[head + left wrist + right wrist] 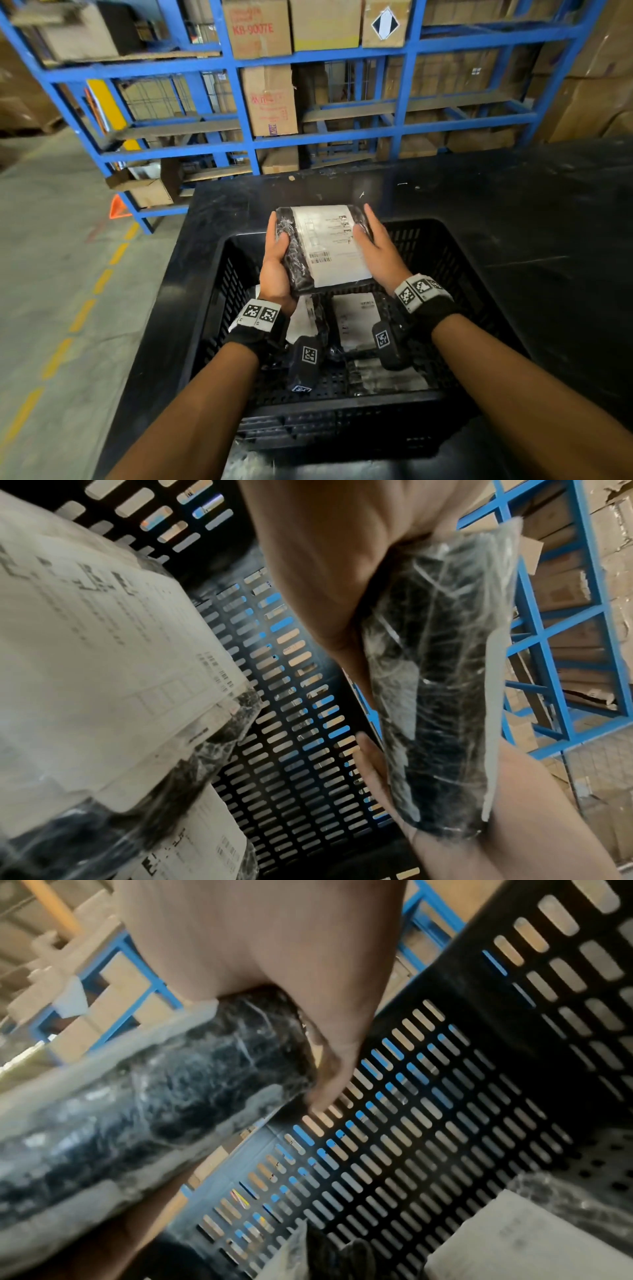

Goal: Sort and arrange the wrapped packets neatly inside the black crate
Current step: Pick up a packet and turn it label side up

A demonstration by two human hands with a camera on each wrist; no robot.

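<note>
Both hands hold one wrapped packet, black under clear film with a white label on top, above the far half of the black crate. My left hand grips its left edge, thumb on top. My right hand grips the right edge, thumb on the label. In the left wrist view the packet shows edge-on with my fingers under it. The right wrist view shows the packet against the slotted crate wall. Other labelled packets lie loosely on the crate floor.
The crate stands on a black table. Behind the table a blue metal rack holds cardboard boxes. To the left lies a concrete floor with a dashed yellow line and an orange triangle.
</note>
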